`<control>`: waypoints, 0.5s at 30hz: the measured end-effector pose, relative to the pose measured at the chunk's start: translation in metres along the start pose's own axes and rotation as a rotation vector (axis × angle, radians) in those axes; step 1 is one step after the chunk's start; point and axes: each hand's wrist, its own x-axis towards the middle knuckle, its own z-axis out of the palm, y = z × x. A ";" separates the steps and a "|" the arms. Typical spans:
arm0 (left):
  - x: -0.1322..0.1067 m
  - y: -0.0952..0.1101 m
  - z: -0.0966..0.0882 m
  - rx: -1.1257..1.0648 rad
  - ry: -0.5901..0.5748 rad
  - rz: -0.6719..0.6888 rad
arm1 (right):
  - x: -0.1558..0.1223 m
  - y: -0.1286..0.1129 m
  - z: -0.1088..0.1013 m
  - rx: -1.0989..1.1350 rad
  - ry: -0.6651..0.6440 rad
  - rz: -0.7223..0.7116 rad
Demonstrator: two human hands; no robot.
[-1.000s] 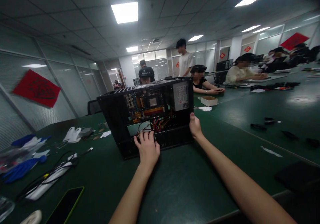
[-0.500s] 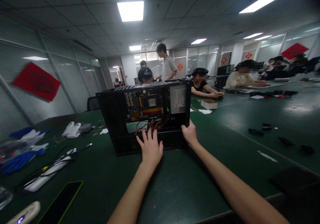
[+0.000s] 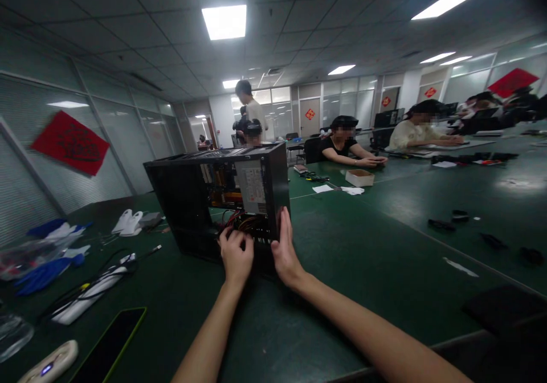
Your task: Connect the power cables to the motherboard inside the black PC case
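Note:
A black computer case point(image 3: 179, 206) with its side panel off stands on the green table, turned at an angle to me. Inside show a power supply point(image 3: 251, 188) with a label, part of a motherboard point(image 3: 225, 186) and a bundle of coloured cables point(image 3: 245, 223). My left hand point(image 3: 236, 257) has its fingers curled over the lower edge of the case's opening, close to the cables; the fingertips are partly hidden. Against the right rear corner of the case rests my right hand point(image 3: 288, 252), its fingers stretched out and the palm flat on it.
On the left lie a phone point(image 3: 109, 349), a white power strip point(image 3: 92, 292) with a cable, blue gloves point(image 3: 45, 273) and a pale handheld device point(image 3: 53, 363). A small open box point(image 3: 359, 178) stands beyond, near a seated person point(image 3: 342, 143). Dark pieces point(image 3: 442, 224) lie right.
The case has turned and shifted left, showing its right end face. My left hand has curled its fingers over the edge; my right hand has moved left and flattened.

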 end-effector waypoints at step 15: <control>-0.008 -0.004 -0.022 -0.384 0.287 -0.269 | 0.012 0.040 -0.026 0.031 -0.010 0.432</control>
